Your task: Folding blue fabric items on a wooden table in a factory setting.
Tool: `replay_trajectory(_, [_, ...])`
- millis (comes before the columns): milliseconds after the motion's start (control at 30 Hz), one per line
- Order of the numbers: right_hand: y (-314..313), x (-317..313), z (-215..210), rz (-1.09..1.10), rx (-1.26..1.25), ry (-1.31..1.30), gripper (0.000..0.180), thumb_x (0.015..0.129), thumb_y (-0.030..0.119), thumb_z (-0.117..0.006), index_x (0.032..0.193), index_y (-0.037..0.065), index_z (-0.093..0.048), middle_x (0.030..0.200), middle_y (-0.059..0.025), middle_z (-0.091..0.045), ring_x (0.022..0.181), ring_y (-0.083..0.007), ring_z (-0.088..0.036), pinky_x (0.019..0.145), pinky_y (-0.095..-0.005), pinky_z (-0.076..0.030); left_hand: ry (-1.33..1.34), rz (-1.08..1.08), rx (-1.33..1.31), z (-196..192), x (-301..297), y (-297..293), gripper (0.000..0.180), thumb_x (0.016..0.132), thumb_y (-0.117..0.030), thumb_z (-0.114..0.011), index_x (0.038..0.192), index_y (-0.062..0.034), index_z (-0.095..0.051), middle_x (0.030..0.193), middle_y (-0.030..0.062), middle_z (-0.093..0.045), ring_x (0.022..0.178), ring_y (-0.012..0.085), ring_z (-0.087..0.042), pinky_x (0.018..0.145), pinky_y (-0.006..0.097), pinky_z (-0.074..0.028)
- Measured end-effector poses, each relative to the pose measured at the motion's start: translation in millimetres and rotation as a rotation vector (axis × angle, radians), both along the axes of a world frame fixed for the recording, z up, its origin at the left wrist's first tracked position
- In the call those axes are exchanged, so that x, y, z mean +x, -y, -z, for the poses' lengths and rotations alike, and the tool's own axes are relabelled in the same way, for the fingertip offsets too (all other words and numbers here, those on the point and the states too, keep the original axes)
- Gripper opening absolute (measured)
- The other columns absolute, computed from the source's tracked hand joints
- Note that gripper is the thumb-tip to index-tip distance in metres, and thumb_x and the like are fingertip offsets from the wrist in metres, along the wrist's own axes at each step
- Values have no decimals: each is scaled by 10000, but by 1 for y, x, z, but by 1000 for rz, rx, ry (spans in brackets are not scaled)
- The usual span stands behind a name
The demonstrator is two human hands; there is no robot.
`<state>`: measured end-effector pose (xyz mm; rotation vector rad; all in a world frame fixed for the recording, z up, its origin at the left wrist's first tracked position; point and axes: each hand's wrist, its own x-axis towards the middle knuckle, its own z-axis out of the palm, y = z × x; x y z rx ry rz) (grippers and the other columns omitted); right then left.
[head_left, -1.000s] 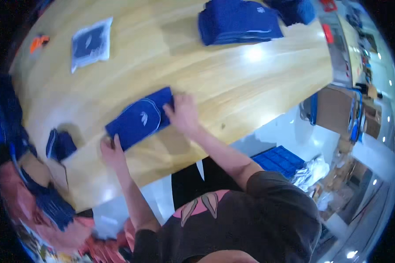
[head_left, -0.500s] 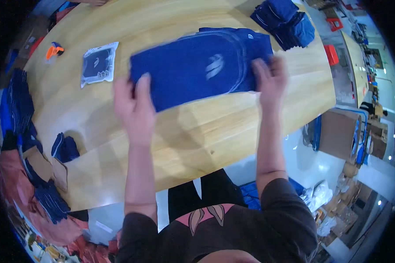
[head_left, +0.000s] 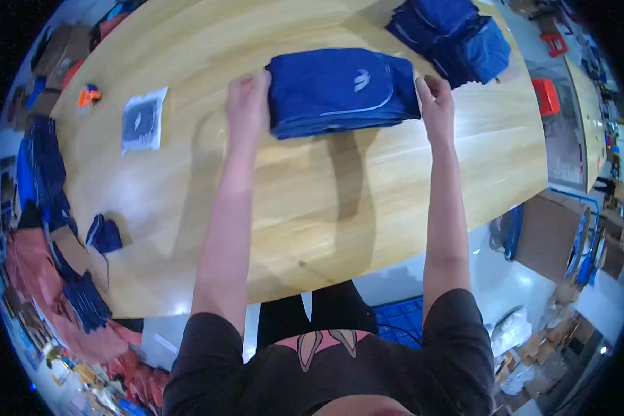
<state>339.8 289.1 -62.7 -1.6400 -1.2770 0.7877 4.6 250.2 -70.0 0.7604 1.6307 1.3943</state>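
A neat pile of flat navy fabric pieces (head_left: 326,90) lies toward the far side of the table; the top piece carries a pale curved emblem and a light seam line. At the pile's left end, my left hand (head_left: 248,104) has its fingers closed on the top piece's edge. My right hand (head_left: 435,104) pinches the opposite end between thumb and fingers. Both forearms reach straight out. How many layers each hand grips is hidden.
More folded navy pieces (head_left: 444,35) are heaped at the far right. On the left lie a clear packet (head_left: 144,119) with a dark item, an orange-and-blue tool (head_left: 88,96), a small navy bundle (head_left: 105,234) and navy stacks (head_left: 45,163). A cardboard box (head_left: 548,225) stands beyond the right edge.
The top navy piece, earlier raised and tilted in both hands, has come down level with the pile beneath. My left hand has moved right and farther away.
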Motion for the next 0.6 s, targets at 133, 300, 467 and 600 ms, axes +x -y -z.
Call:
replay_trajectory(133, [-9,34,47,43,-333,-637,620,1010,516,-547,1305,-26,-606,1238,-168,-648,1076,-234,-616,916,-328,-490,501,219,-381,38,-24,-14,659,876,-674,-669,1172,-85,-692,951,51,-633,794,143,-545,694,263,-434])
replay_trajectory(300, [11,21,50,-290,-415,-597,752,948,556,-620,1415,-24,-520,1285,-181,-634,1077,-233,-626,917,-364,-515,370,235,-315,40,-7,-9,675,965,-658,-566,1322,-93,-664,1285,116,-673,1052,199,-660,838,311,-536])
replay_trajectory(467, [28,33,47,-166,-408,-660,586,993,453,-592,1366,1,-573,1171,-121,-664,980,-196,-635,853,-351,-530,438,455,-242,57,-5,8,719,995,-600,-563,1456,-49,-540,1449,139,-578,1249,218,-599,1003,313,-500])
replay_trajectory(600, [84,82,76,188,-143,-907,531,1029,450,-536,1387,58,-565,1298,-96,-608,1129,-189,-563,966,-355,-447,514,475,-376,71,80,50,702,1017,-499,-591,1516,-28,-447,1512,120,-514,1334,218,-528,1098,343,-439])
